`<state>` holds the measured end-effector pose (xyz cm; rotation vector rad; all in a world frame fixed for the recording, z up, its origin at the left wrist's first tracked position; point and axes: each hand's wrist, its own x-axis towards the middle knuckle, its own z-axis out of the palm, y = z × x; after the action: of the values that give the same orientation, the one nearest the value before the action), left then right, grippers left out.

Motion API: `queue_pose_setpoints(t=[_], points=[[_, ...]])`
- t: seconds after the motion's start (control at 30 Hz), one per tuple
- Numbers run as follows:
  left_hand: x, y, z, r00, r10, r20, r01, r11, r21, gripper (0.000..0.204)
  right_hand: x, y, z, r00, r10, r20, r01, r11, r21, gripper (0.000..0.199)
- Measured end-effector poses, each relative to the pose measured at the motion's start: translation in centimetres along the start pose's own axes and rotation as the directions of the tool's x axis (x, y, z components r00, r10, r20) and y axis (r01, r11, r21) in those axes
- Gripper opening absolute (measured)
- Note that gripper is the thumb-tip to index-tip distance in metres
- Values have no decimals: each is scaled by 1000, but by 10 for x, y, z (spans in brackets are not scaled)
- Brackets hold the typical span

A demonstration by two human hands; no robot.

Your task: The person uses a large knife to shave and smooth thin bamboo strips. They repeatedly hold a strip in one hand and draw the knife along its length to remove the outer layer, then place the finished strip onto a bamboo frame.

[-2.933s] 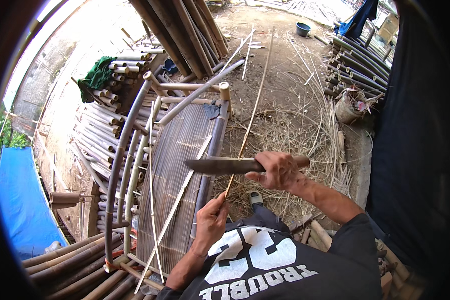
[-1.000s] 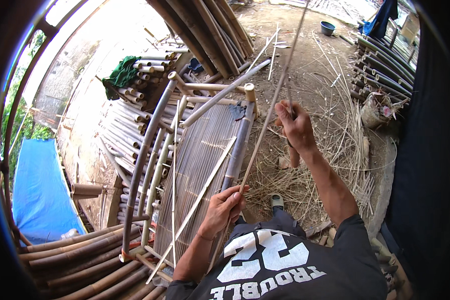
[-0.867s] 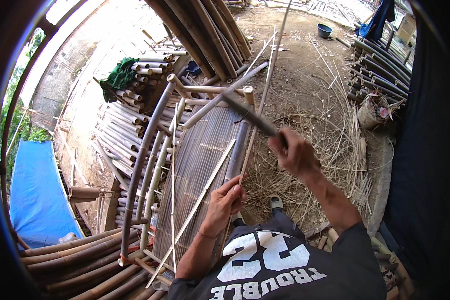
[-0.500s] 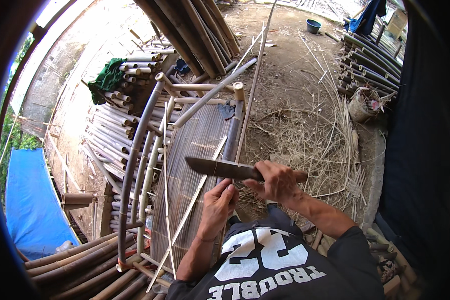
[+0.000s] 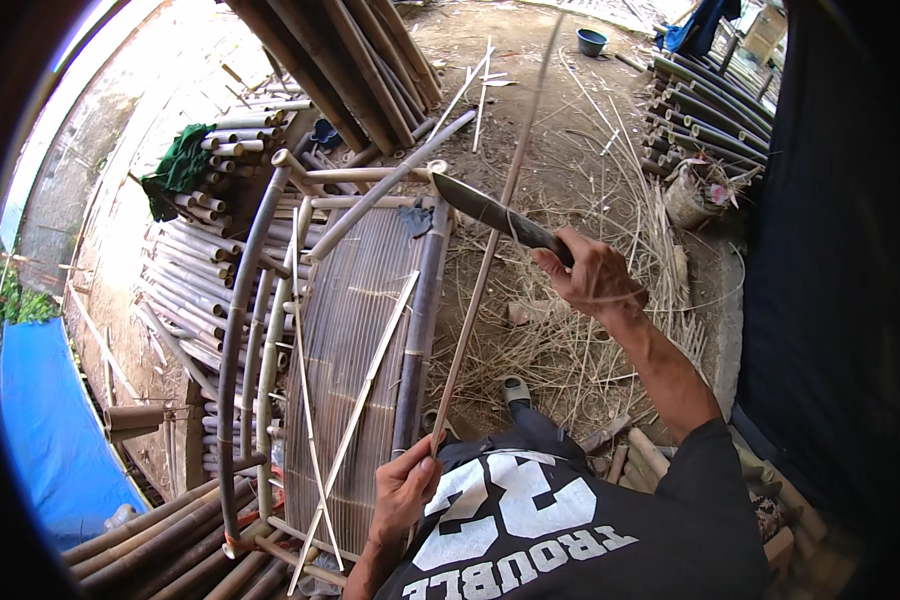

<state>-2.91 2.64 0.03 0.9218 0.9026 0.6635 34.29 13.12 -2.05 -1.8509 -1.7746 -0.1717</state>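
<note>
My right hand (image 5: 598,275) is closed round the handle of a machete (image 5: 485,210), its broad dark blade pointing up and left. Lower down, near my waist, my left hand (image 5: 407,485) pinches the near end of a long thin bamboo strip (image 5: 465,340). The strip slants away up and to the right, and the blade lies against it or just over it; which, I cannot tell. A thin pale shaving seems to curl beside the blade, blurred. Left of the strip stands a bamboo bench (image 5: 345,330) with a slatted seat, two loose pale strips (image 5: 370,375) crossing on it.
Bamboo shavings (image 5: 570,340) litter the ground at my right. Cut bamboo poles (image 5: 190,270) are stacked beyond the bench, with another stack (image 5: 710,110) at far right. Thick poles (image 5: 340,70) lean at the back. A dark cloth (image 5: 416,220) lies on the bench.
My right hand and the machete have moved up and away along the strip. My left hand has drawn down and left toward my body with the strip's end. The view has shifted slightly.
</note>
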Motion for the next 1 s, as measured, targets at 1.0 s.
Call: queue_pose_setpoints(t=[1.0], points=[[111, 76, 6, 796, 352, 492, -221, 926, -305, 64, 42, -20, -49, 950, -261, -174, 281, 954, 101, 56]])
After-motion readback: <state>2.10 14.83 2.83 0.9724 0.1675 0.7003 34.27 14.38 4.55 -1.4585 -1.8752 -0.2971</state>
